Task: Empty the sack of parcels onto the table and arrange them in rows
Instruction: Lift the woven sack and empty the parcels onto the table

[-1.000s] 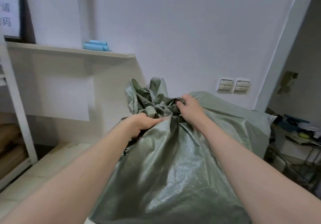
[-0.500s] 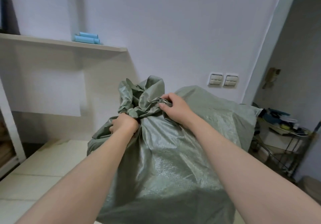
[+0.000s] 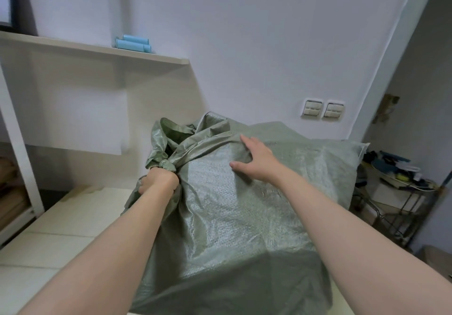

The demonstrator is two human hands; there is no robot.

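Note:
A large grey-green woven sack [image 3: 239, 217] bulges in front of me, resting on the white table [image 3: 61, 229]. Its mouth is bunched and twisted at the upper left. My left hand [image 3: 157, 183] is clenched around the gathered neck just below the twist. My right hand [image 3: 255, 159] lies flat on the sack's top with fingers spread, holding nothing. The parcels are hidden inside the sack.
A white shelf [image 3: 97, 50] on the wall at left carries blue rolls [image 3: 133, 43]. A white shelving post [image 3: 19, 143] stands at far left. Wall switches [image 3: 322, 109] sit behind the sack. A cluttered wire rack [image 3: 401, 187] stands at right.
My right hand has let go of the bunched neck and opened flat on the sack's top. My left hand has slid lower and tightened around the neck.

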